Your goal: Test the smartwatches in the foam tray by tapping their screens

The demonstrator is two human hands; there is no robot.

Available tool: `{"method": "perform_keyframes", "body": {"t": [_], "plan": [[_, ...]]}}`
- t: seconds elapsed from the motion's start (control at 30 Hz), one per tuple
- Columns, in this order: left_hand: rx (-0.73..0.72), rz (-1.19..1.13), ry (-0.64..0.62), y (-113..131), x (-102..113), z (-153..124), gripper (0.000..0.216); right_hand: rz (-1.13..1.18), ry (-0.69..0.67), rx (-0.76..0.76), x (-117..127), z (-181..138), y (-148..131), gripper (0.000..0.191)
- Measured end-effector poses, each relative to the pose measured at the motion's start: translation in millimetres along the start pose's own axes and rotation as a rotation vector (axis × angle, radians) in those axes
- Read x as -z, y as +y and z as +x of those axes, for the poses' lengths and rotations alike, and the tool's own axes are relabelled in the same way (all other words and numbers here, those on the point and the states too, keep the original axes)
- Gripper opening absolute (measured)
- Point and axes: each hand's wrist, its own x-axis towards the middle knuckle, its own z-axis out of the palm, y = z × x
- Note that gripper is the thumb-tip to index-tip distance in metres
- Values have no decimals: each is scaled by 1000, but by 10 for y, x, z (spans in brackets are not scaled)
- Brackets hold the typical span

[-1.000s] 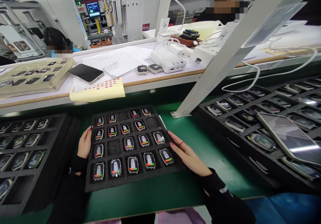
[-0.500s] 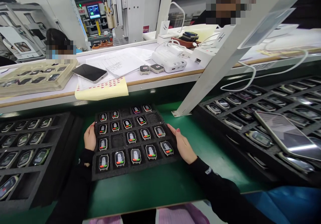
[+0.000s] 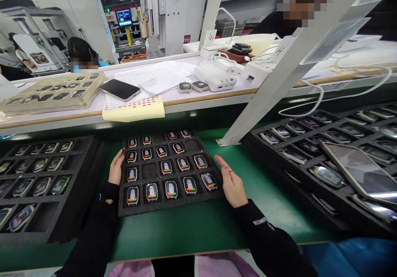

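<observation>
A black foam tray lies on the green work surface in front of me, with rows of smartwatches in its slots. Their lit screens show white text above a red and green bar. Three slots of this tray hold no watch. At the tray's left edge, my left hand has its fingers closed against the side; its fingertips are partly hidden. My right hand is beside the right edge, fingers stretched out, with a small gap between fingertips and tray.
Stacked foam trays with watches stand left and right; a tablet-like device lies on the right stack. A slanted white post rises behind. The shelf carries a phone, papers, two watches and a white charger. Two people are beyond.
My right hand has come slightly away from the tray's right edge. My left hand stays at the left edge. The whole view has shifted a little.
</observation>
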Motion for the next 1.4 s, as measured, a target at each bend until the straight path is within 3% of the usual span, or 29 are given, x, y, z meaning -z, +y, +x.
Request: {"method": "perform_keyframes", "body": {"t": [0.13, 0.37, 0.5, 0.7, 0.83, 1.13, 1.4], "plan": [[63, -26, -80, 32, 60, -143, 65, -144, -33, 326, -38, -258, -241, 43], [93, 37, -234, 163, 259, -631, 79, -106, -323, 535, -77, -498, -350, 48], [107, 121, -295, 178, 362, -924, 84, -86, -347, 584, -66, -466, -321, 47], [118, 138, -271, 125, 432, -1232, 80, -158, -336, 649, -82, -450, -331, 52], [93, 201, -297, 106, 440, -1276, 84, -157, -357, 667, -155, -457, -433, 52], [17, 318, -324, 95, 446, -1300, 88, -178, -606, 738, -445, -485, -576, 53], [-13, 325, -333, 88, 431, -1326, 88, -180, -649, 764, -557, -481, -712, 53]]}}
